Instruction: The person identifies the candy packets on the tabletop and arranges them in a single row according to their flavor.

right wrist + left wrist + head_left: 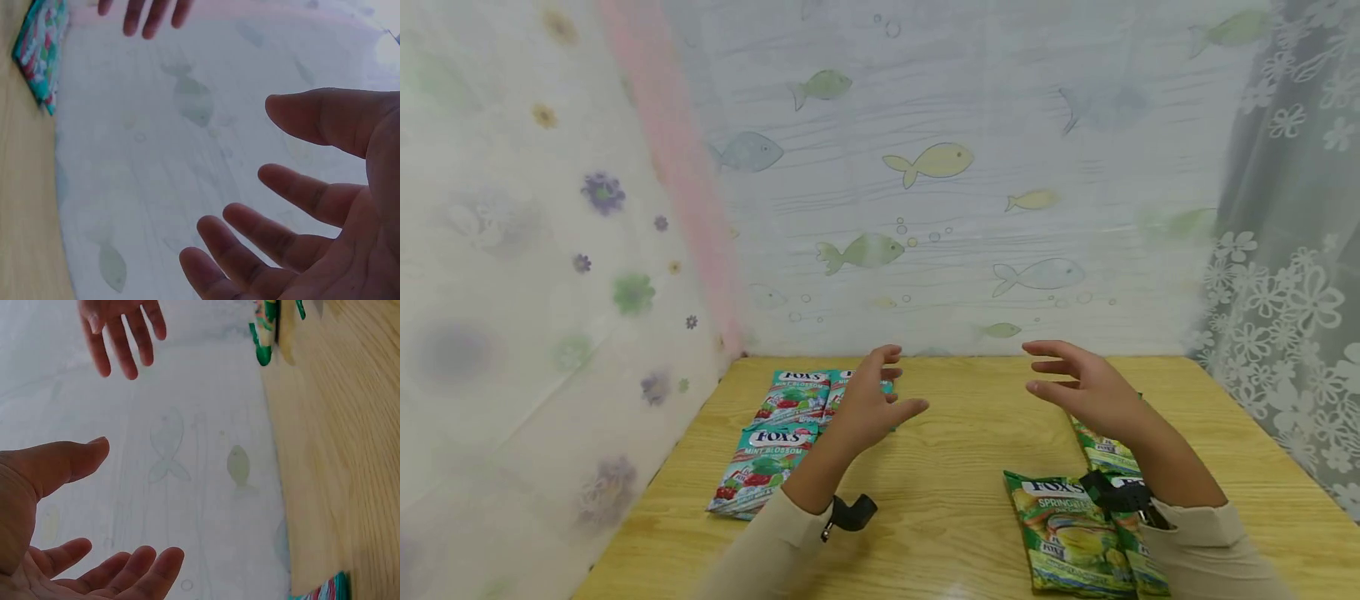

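Both hands are raised above the table, palms facing each other, with air between them. My left hand (pixel 867 404) holds nothing; its fingers are loosely bent and the thumb stands apart. Below and beside it lie three teal Fox's Mint Blossom candy bags, one in front (pixel 766 467), another behind it (pixel 793 397), and a third partly hidden by the hand. Likewise bare, my right hand (pixel 1092 396) has spread, relaxed fingers. Green Fox's candy bags lie beneath that arm: a front bag (pixel 1067 533), one beside it (pixel 1141 550) and a rear bag (pixel 1105 450), the latter two partly covered.
The wooden table (pixel 947 467) has a pale fish-print curtain (pixel 955 208) along its back edge. A flower-print sheet (pixel 550 292) hangs at the left, and a grey lace curtain (pixel 1285 292) at the right. Each wrist carries a small black camera (pixel 853 512).
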Available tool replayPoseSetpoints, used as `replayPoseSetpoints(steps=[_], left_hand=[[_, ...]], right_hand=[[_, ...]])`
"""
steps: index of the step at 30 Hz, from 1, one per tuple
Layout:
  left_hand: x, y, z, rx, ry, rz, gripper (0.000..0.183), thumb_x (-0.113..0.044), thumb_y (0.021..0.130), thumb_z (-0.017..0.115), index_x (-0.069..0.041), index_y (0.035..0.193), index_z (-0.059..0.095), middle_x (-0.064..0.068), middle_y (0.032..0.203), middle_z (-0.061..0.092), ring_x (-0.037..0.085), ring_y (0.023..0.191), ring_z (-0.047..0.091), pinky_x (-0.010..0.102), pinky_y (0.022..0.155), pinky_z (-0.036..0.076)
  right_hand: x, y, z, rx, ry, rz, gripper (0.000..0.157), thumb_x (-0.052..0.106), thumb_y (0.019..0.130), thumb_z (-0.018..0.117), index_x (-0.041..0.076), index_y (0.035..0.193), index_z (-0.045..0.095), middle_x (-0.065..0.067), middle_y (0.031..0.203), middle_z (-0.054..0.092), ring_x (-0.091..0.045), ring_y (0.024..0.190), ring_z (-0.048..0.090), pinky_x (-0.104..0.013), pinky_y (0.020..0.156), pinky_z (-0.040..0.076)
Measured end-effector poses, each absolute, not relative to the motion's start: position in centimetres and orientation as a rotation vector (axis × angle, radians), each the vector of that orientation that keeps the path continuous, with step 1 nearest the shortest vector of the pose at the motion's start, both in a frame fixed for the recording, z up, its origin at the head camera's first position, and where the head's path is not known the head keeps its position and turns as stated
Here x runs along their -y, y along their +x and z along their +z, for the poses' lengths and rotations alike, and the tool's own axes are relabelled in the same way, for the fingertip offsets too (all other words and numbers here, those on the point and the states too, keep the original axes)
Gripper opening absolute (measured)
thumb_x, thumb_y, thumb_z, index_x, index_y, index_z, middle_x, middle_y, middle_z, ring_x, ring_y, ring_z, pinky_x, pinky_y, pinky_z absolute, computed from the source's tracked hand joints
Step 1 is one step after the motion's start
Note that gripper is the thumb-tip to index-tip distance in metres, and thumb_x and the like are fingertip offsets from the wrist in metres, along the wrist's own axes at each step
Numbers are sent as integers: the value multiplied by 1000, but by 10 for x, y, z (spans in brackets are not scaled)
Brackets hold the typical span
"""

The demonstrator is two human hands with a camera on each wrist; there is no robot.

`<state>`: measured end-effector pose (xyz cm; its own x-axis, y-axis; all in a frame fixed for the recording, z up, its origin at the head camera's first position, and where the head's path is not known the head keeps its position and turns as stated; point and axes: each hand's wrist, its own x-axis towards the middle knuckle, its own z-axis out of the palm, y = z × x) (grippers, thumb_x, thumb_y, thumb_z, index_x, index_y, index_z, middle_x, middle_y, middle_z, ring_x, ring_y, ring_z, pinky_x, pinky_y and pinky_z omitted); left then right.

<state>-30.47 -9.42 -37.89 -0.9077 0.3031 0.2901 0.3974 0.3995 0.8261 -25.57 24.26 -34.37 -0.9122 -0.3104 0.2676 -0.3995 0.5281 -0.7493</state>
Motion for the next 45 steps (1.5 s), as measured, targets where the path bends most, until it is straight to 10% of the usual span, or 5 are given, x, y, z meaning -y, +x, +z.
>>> replayPoseSetpoints(steps=[6,14,30,40,45], left_hand=[[59,-309,-387,2534,-684,-1653,82,-26,88,86,-23,156,40,6,155,46,28,139,54,46,100,57],[21,-317,-400,2558,-656,-1766,82,-30,87,86,-25,155,41,5,156,47,27,139,54,46,98,59],[-48,-321,-423,2607,-502,-2026,72,-29,85,88,-23,146,49,0,145,54,25,133,58,45,98,57],[-72,-322,-437,2654,-360,-2090,73,-21,81,91,-16,143,53,10,138,58,26,103,70,45,89,61],[-77,-321,-440,2665,-344,-2106,70,-19,82,90,-15,141,53,11,138,58,27,100,71,47,89,61]], right_hand=[[-273,-259,-343,2649,511,1294,58,39,106,60,19,158,43,-14,159,45,-37,136,55,-26,90,57],[-306,-263,-352,2597,514,1354,57,30,108,58,12,159,40,-6,154,47,16,116,55,-15,87,54],[-364,-277,-385,2636,363,1648,61,27,111,51,-7,157,31,33,126,51,17,110,58,-18,89,57],[-381,-286,-400,2640,266,1838,36,29,110,52,20,145,50,31,120,54,11,108,62,-21,89,57],[-382,-288,-405,2678,211,1793,48,33,110,53,11,151,45,20,126,53,12,107,60,-24,90,58]])
